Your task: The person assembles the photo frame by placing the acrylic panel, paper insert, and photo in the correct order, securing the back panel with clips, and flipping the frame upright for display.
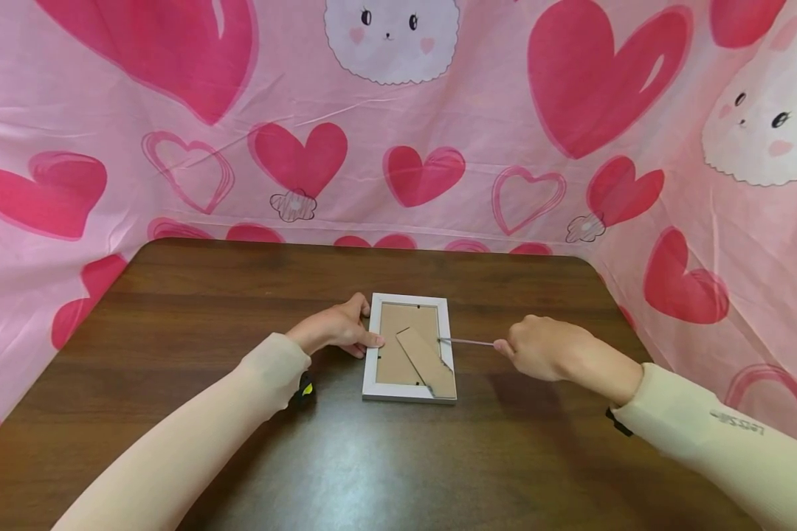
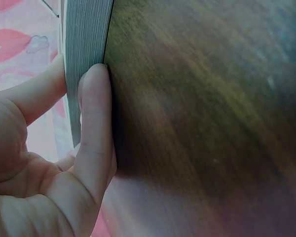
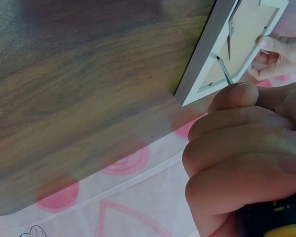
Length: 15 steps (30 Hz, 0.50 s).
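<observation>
A white picture frame (image 1: 408,391) lies face down on the table, its brown backing board (image 1: 398,317) and slanted stand flap (image 1: 428,361) showing. Small dark metal tabs dot the inner edge. My left hand (image 1: 339,328) grips the frame's left side, thumb on top and fingers against the outer edge; the left wrist view shows the fingers along that side (image 2: 86,39). In my right hand (image 1: 547,346) is a screwdriver, its thin metal shaft (image 1: 468,341) reaching left. The tip meets a tab on the right inner edge. My fist hides most of the handle.
The brown wooden table (image 1: 252,435) extends around the frame on every side. Pink cloth (image 1: 359,96) printed with hearts and white animal faces hangs behind the table and along both sides.
</observation>
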Available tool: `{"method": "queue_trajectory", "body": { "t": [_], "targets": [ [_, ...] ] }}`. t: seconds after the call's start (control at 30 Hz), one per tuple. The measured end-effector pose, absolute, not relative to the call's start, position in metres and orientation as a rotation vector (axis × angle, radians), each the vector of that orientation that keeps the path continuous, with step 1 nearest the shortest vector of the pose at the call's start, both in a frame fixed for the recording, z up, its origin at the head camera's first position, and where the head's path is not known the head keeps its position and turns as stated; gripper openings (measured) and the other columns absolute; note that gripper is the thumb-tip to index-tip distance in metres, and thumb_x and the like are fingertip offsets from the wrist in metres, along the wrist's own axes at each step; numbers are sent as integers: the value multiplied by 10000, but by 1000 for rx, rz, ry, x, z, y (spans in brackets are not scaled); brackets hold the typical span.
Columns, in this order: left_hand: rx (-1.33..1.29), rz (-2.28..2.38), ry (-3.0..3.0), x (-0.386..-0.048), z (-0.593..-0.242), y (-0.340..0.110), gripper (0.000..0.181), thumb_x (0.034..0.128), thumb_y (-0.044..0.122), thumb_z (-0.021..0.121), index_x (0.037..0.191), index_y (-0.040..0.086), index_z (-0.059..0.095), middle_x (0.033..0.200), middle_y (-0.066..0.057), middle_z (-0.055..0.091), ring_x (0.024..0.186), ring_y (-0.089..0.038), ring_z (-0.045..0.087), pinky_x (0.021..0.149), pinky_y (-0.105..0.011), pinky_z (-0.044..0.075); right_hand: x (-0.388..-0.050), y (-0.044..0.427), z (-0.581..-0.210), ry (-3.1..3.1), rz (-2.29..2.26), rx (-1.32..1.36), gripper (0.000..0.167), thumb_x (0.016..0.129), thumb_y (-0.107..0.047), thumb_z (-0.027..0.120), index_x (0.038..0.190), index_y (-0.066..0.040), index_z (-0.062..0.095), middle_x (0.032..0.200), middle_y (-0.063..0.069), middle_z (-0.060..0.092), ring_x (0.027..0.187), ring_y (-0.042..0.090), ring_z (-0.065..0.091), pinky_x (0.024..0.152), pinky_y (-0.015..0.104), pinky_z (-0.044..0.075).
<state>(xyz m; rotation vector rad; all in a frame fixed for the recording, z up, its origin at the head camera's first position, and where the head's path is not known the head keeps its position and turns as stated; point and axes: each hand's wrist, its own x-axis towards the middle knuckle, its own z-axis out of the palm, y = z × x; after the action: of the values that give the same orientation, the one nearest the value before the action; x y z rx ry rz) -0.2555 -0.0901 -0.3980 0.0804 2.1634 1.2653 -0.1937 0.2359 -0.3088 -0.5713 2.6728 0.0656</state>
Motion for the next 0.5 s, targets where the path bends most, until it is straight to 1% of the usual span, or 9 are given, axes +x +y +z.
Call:
{"method": "queue_trajectory", "body": {
  "t": [0.13,0.37,0.5],
  "targets": [
    [83,1272,2160,-256,-399,-90,589,955,101,803,1315,26,342,902,-126,593,715,-179,647,690,-310,650,-194,235,-308,2666,76,-554,464,1107,-347,520,682,-175,591,670,-30,458,667,191,544,678,426,507],
    [87,1270,2167,-256,-400,-90,608,949,105,812,1320,19,339,893,-126,597,718,-184,647,695,-323,652,-192,231,-307,2698,108,-543,451,1096,-344,528,686,-175,613,716,4,580,720,210,616,689,504,559],
    [79,1269,2171,-256,-400,-91,604,947,106,814,1321,23,347,903,-127,593,721,-188,642,691,-320,650,-190,226,-303,2708,124,-534,430,1088,-327,538,696,-173,623,709,6,599,703,209,618,667,514,563]
  ]
}}
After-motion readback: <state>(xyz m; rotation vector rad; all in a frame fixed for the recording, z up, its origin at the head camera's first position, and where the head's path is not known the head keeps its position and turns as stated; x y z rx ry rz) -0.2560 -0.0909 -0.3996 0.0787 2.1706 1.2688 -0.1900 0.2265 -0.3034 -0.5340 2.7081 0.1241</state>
